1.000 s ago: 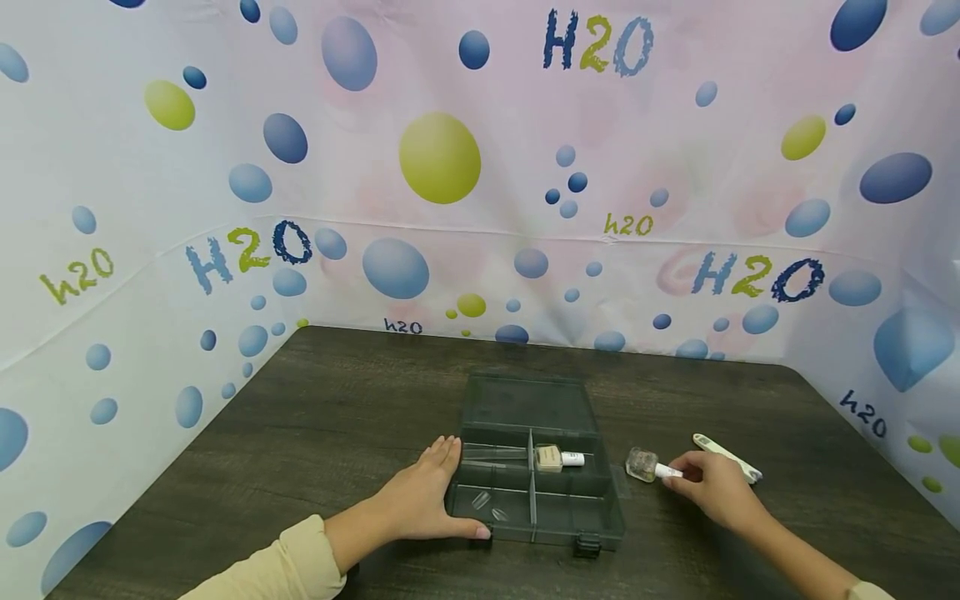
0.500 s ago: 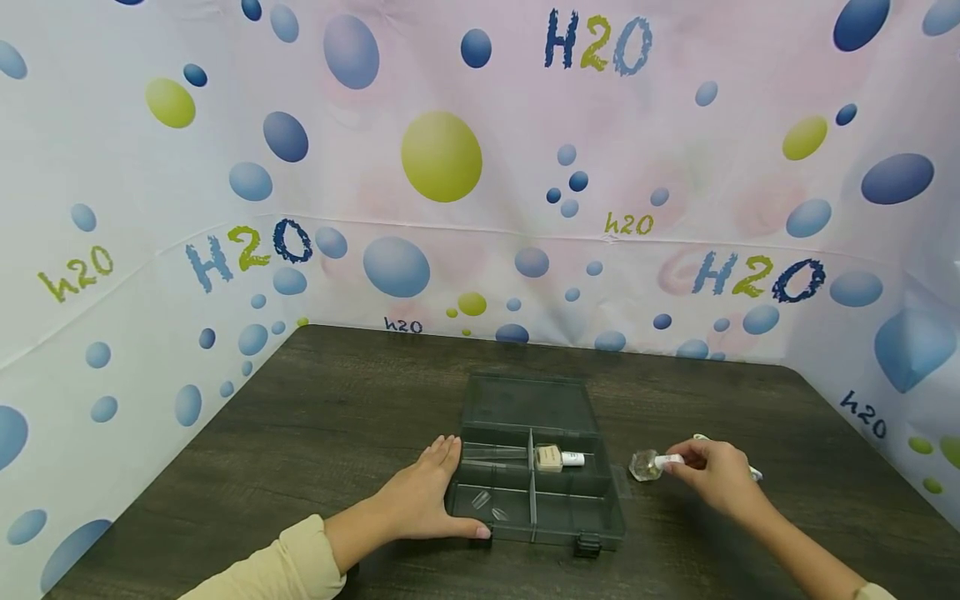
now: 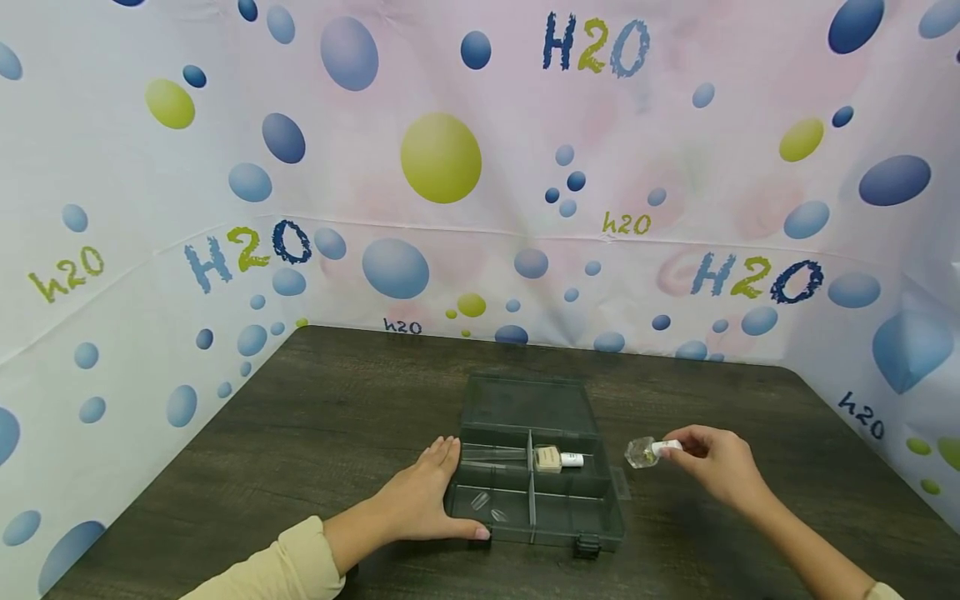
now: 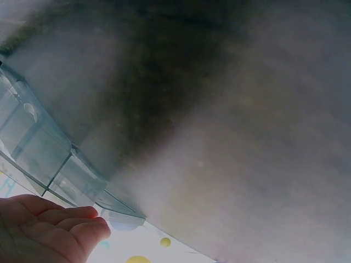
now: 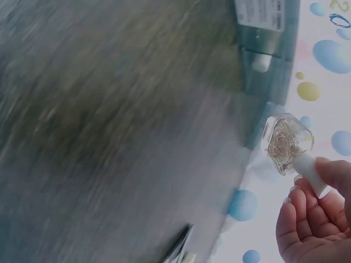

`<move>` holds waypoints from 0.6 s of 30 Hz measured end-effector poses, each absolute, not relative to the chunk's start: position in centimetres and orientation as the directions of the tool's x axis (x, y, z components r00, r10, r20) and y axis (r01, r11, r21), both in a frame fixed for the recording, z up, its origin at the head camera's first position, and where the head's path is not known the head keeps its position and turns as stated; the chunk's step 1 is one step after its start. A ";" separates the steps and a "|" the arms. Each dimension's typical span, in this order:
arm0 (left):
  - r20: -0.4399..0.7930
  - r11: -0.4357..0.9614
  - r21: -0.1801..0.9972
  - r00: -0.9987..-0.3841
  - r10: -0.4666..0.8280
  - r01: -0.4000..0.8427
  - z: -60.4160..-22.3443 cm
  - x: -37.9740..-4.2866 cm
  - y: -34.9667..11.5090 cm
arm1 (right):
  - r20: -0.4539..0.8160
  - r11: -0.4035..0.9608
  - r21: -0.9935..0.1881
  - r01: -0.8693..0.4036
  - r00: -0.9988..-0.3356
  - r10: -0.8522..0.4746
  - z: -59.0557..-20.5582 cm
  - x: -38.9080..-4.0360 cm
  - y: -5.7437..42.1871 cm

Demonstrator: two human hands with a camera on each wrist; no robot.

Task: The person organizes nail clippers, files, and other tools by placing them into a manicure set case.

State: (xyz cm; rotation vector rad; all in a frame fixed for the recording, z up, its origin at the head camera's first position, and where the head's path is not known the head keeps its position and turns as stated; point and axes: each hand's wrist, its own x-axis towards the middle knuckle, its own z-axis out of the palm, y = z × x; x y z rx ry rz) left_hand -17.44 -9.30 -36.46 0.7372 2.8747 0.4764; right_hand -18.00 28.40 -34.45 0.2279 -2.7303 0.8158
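My right hand [image 3: 720, 467] pinches the white cap of a nail polish bottle [image 3: 641, 452], which is tilted with its glass end to the left. In the right wrist view, glittery flakes show inside the clear glass bottle [image 5: 285, 143]. My left hand [image 3: 422, 497] rests against the left side of a dark translucent organizer box [image 3: 558, 537], fingers straight and thumb at its front edge. A beige nail polish bottle [image 3: 548, 459] with a white cap lies in the back right compartment. Small clear nail tips [image 3: 480, 500] lie in the front left one, and the front right compartment shows a bare floor.
The box's lid [image 3: 525, 404] lies open toward the back. Long thin clear pieces [image 3: 491, 454] are in the back left compartment. A nail clipper [image 5: 178, 246] lies at the bottom of the right wrist view, hidden by the hand in the head view. A printed backdrop surrounds the table.
The right hand has lifted the glitter nail polish from the table by its cap and raised it slightly. The hand now covers the nail clipper. The left hand stays in place.
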 end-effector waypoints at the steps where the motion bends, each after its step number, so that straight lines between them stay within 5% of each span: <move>1: -0.051 0.830 0.334 -0.871 0.489 0.446 -36.5 -17.4 -9.3 | 0.319 0.825 -0.514 -0.236 -0.945 -0.072 -34.3 -18.0 28.3; 18: -0.060 0.830 0.338 -0.870 0.489 0.444 -36.5 -17.6 -9.5 | 0.279 0.742 -0.630 -0.230 -0.958 -0.060 -32.7 -18.2 25.9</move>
